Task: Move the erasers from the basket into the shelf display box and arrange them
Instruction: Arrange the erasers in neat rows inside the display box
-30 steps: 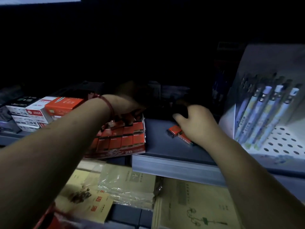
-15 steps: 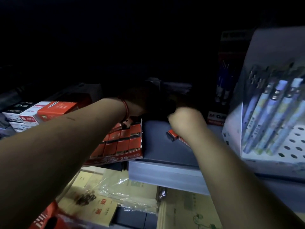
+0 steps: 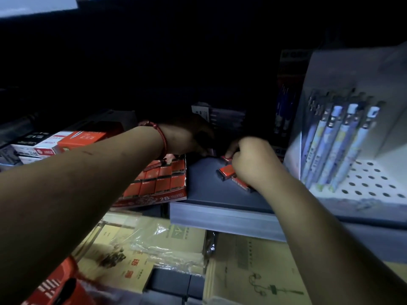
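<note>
- One head-worn wide-angle view, close to the shelf [image 3: 222,216], facing forward and slightly down.
- Dark shelf depth far; notebooks [image 3: 253,271] near, below.

left hand [image 3: 189,137] is deep in shadow at the far end of the display box [image 3: 154,198], fingers lost in the dark, grip unreadable. its forearm covers the box's left rows. right hand [image 3: 253,159] curls over the loose erasers [image 3: 226,171], fingertips hidden, hold unclear. the far part of the shelf [image 3: 204,186] is just black. near left, the red basket [image 3: 55,287] is blurred and cut off by the bottom edge.
</note>
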